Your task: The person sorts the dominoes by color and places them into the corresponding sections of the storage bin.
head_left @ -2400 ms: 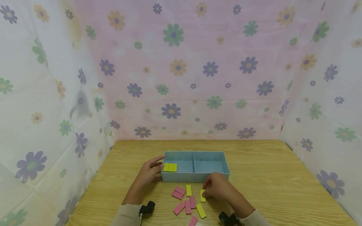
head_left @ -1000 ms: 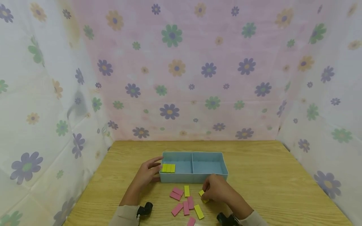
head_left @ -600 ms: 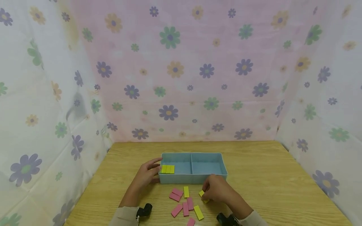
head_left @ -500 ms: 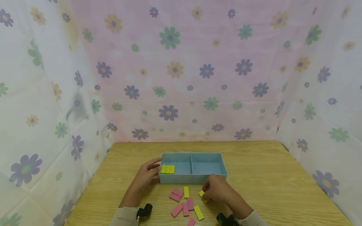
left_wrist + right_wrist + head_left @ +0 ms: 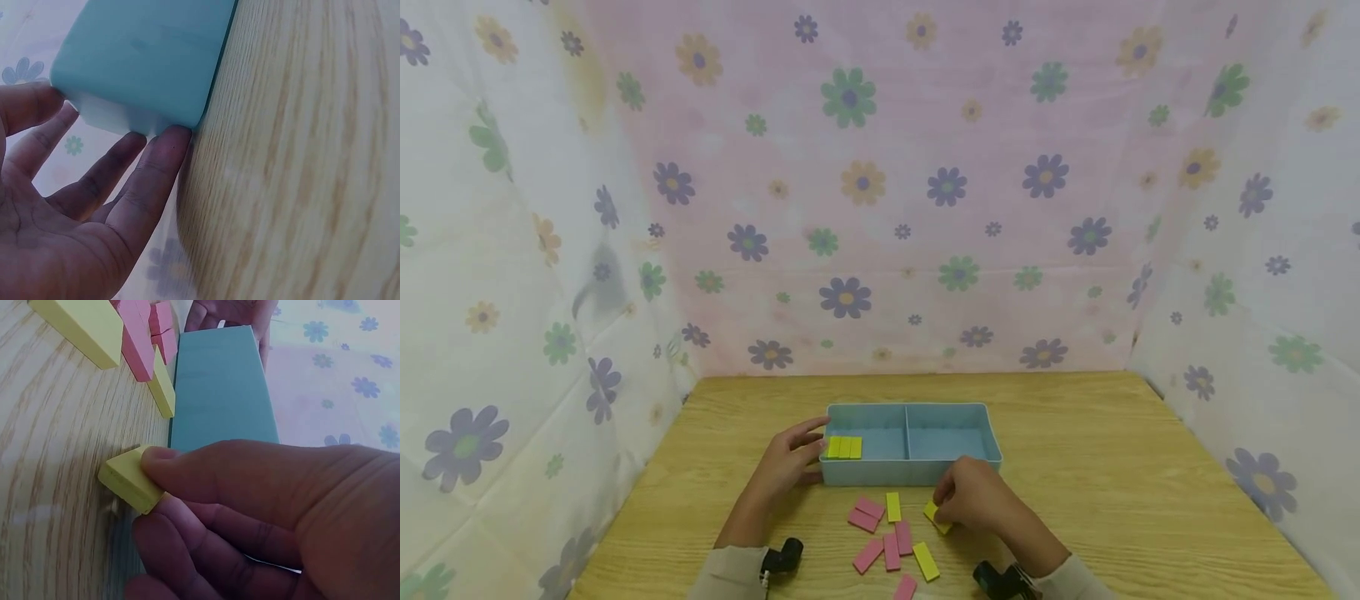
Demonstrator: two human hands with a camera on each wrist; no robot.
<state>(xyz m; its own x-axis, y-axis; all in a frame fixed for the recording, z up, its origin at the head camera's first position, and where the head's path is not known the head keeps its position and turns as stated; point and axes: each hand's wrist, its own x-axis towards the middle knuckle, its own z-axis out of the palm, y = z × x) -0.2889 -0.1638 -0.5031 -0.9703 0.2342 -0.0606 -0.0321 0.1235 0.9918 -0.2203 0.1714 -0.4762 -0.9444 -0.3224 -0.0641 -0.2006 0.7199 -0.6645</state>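
A light blue two-compartment box [image 5: 868, 473] stands on the table, three yellow blocks [image 5: 846, 447] side by side in its left compartment. My left hand [image 5: 782, 462] rests its fingertips against the box's left end; in the left wrist view the fingers [image 5: 156, 169] are mostly extended along that end wall. In front of the box my right hand [image 5: 976, 496] pinches a yellow block [image 5: 128, 478] between thumb and fingers. That block is slanted, and in the right wrist view it looks tilted off the table. The other fingers curl below it.
Several flat pink blocks [image 5: 891, 552] lie loose in front of the box. Two more yellow blocks, one near the box [image 5: 892, 507] and one nearer the person [image 5: 927, 562], lie among them. Flowered cloth [image 5: 880, 208] surrounds the wooden table [image 5: 1075, 433].
The yellow block at my right hand has turned from straight to slanted, and just now it has shifted slightly with the hand. My left hand has stayed at the box's end.
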